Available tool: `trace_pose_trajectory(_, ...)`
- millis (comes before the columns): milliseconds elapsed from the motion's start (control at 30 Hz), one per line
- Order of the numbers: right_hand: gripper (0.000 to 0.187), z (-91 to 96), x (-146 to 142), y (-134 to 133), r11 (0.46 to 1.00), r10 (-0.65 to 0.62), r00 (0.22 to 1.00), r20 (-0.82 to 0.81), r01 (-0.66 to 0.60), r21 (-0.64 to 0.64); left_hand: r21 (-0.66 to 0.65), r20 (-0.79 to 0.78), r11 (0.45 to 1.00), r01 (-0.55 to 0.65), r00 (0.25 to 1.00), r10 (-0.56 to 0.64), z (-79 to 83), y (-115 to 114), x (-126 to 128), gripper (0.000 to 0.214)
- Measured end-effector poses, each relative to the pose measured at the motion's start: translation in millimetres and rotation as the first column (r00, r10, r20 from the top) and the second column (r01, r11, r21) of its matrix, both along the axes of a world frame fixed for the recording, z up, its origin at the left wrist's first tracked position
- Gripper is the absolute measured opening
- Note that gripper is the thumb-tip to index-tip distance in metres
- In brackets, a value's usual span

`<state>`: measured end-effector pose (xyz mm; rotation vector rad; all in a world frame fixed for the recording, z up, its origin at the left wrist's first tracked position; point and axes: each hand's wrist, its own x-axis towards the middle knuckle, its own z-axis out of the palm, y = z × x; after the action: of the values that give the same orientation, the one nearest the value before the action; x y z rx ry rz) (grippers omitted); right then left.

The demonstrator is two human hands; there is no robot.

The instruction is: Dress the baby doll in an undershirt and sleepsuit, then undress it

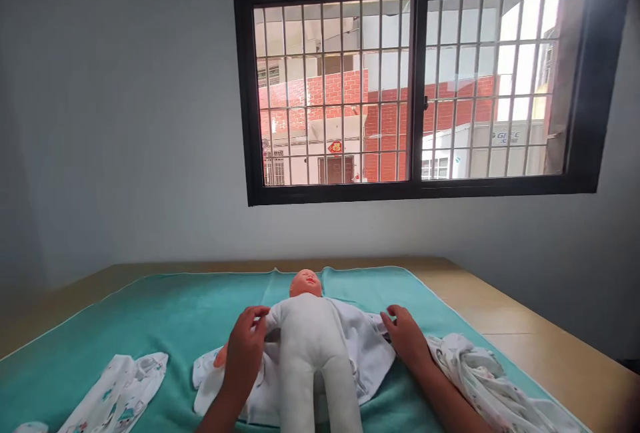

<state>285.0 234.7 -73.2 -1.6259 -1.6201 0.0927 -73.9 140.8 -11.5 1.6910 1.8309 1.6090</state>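
Note:
A baby doll (309, 346) with a white cloth body lies on its back on a white garment (367, 353), head toward the window. My left hand (246, 350) is curled over the doll's arm near the shoulder, fingers closed on the arm. My right hand (406, 337) rests on the garment's edge on the other side, fingers bent and pinching the cloth. Everything lies on a teal blanket (165, 320).
A small patterned white garment (117, 393) lies at the left on the blanket. A crumpled patterned cloth (485, 380) lies at the right. The blanket covers a wooden table (530, 326) that stands against a grey wall under a barred window (410, 86).

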Motion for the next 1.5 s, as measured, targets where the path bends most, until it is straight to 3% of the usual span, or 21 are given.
trace_pose_trajectory(67,0.029,-2.1,2.0,-0.6,0.996,-0.049,0.991,0.126,0.058,-0.071,-0.060,-0.242,0.990,0.125,0.961,-0.136,13.4,2.7,46.3,0.030)
trace_pose_trajectory(133,0.034,1.3,-2.5,-3.0,0.981,-0.063,0.975,0.211,0.099,-0.166,-0.214,-0.536,0.965,0.152,0.807,-0.246,25.1,10.7,88.6,0.031)
trace_pose_trajectory(200,0.035,5.7,-5.6,-5.3,0.963,-0.039,0.971,0.235,0.099,-0.249,-0.341,-0.698,0.936,0.092,0.641,-0.318,34.6,24.2,119.4,0.028)
trace_pose_trajectory(333,0.025,9.1,-0.6,-6.0,0.956,-0.007,0.976,0.219,0.071,-0.284,-0.452,-0.751,0.892,-0.009,0.543,-0.375,43.9,58.6,145.5,0.027)
trace_pose_trajectory(467,0.021,7.2,4.3,-2.5,0.960,-0.031,0.988,0.148,0.070,-0.269,-0.530,-0.770,0.845,-0.077,0.460,-0.442,39.5,82.2,159.9,0.032)
trace_pose_trajectory(667,0.025,3.6,4.7,4.7,0.983,-0.042,0.975,-0.218,0.001,-0.184,-0.521,-0.810,0.831,-0.196,0.422,-0.408,21.7,89.2,189.3,0.052)
trace_pose_trajectory(833,0.022,5.2,9.5,7.5,0.984,-0.135,0.946,-0.296,0.094,-0.149,-0.514,-0.809,0.837,-0.188,0.431,-0.400,31.1,90.6,172.8,0.046)
trace_pose_trajectory(1033,0.025,9.1,19.6,13.1,0.938,-0.324,0.874,-0.362,0.248,-0.241,-0.465,-0.821,0.872,-0.155,0.443,-0.360,62.5,82.4,107.5,0.031)
trace_pose_trajectory(1233,0.031,9.5,22.4,18.0,0.925,-0.341,0.865,-0.369,0.239,-0.294,-0.376,-0.832,0.899,-0.224,0.508,-0.222,76.3,55.9,49.6,0.034)
trace_pose_trajectory(1367,0.028,9.7,14.8,13.2,0.947,-0.253,0.908,-0.333,0.162,-0.279,-0.361,-0.840,0.906,-0.220,0.500,-0.214,71.9,51.5,51.9,0.035)
trace_pose_trajectory(1500,0.024,7.4,7.9,8.2,0.955,-0.178,0.956,-0.233,0.112,-0.273,-0.407,-0.845,0.895,-0.182,0.446,-0.293,58.3,52.2,81.8,0.036)
